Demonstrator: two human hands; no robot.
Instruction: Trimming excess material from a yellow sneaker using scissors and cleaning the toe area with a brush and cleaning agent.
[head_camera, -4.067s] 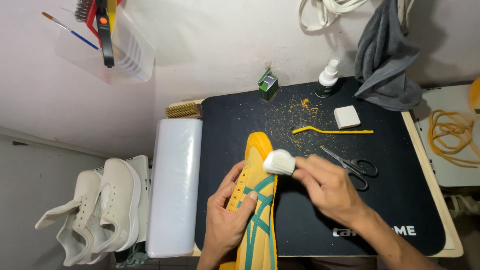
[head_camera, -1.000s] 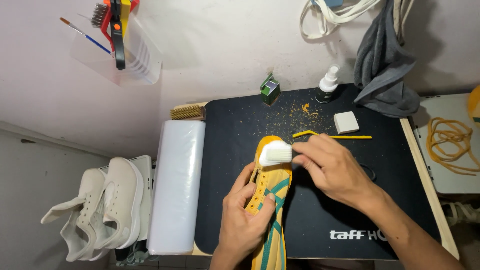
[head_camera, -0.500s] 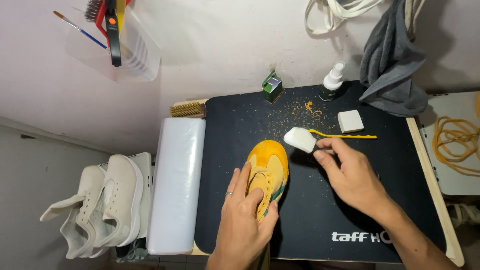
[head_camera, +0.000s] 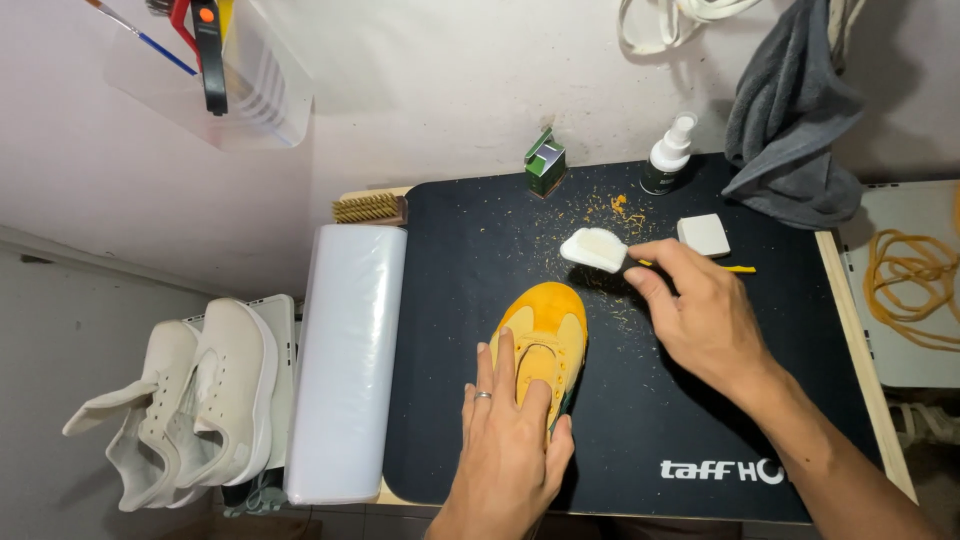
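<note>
A yellow suede shoe (head_camera: 545, 325) stands on the black mat (head_camera: 470, 260), toe pointing away from me. My left hand (head_camera: 510, 440) lies over its opening and heel, fingers pressed on the upper. My right hand (head_camera: 700, 315) pinches a white eraser-like block (head_camera: 593, 249) just beyond the toe, above the mat and off the shoe. Yellow crumbs (head_camera: 610, 205) are scattered on the mat around the toe.
A second white block (head_camera: 703, 234) and a yellow lace lie right of the held block. A spray bottle (head_camera: 667, 155), small green box (head_camera: 545, 163), bristle brush (head_camera: 368, 208), white roll (head_camera: 348, 360), grey cloth (head_camera: 795, 120) and white sneakers (head_camera: 200, 400) surround the mat.
The shoe was turned from sole-up to upright with its toe showing. My right hand lifted the white block off it and moved it up toward the mat's far side.
</note>
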